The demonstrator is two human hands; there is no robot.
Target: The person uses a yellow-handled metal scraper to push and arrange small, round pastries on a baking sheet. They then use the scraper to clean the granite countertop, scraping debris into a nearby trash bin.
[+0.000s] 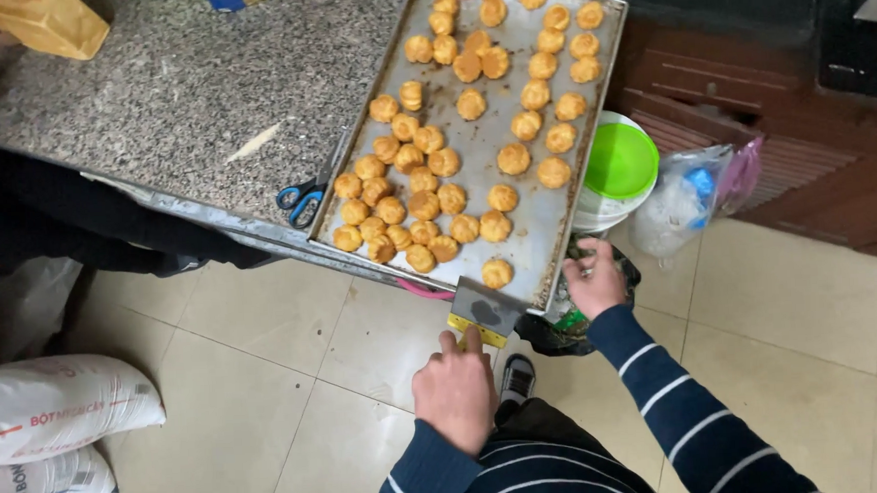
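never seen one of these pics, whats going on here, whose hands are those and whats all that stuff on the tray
The one picture comes from a camera worn on a person's head, looking down, so the striped sleeves and both hands are that person's own. The left hand holds a metal scraper at the near edge of a baking tray. The right hand grips the tray's near right corner. The tray juts over the edge of a speckled stone counter and carries many small golden puff pastries. Blue-handled scissors lie beside the tray, a green-lidded bucket stands on the floor, and white sacks lie at the left.
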